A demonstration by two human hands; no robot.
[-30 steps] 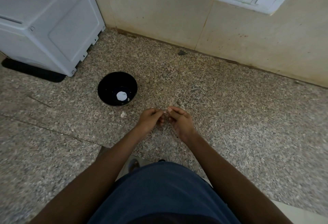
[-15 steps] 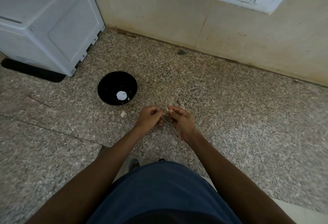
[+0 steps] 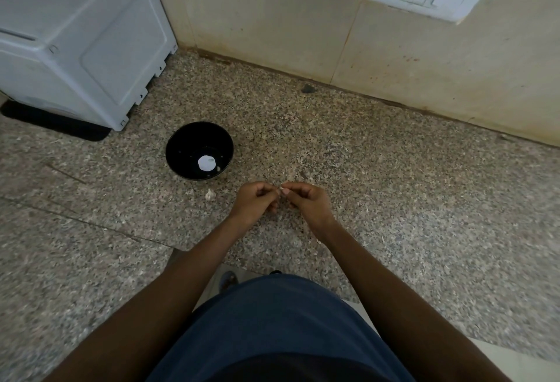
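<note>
Head view, mid-frame: I see the left hand [image 3: 254, 201] and right hand [image 3: 307, 201], each grip pinching a small garlic clove [image 3: 284, 190] above the counter [image 3: 394, 200], mid-peel I judge; next, strip the skin and drop it in the bowl [image 3: 185, 143] at left.

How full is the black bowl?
Nearly empty: the bowl is mostly bare black inside, with a white piece at the bottom.

The garlic clove [image 3: 285, 191] is tiny and pale, almost white. Most of it is hidden. The left hand [image 3: 257, 203] and the right hand [image 3: 308, 203] pinch it together, just above the middle of the counter [image 3: 394, 200].
</note>
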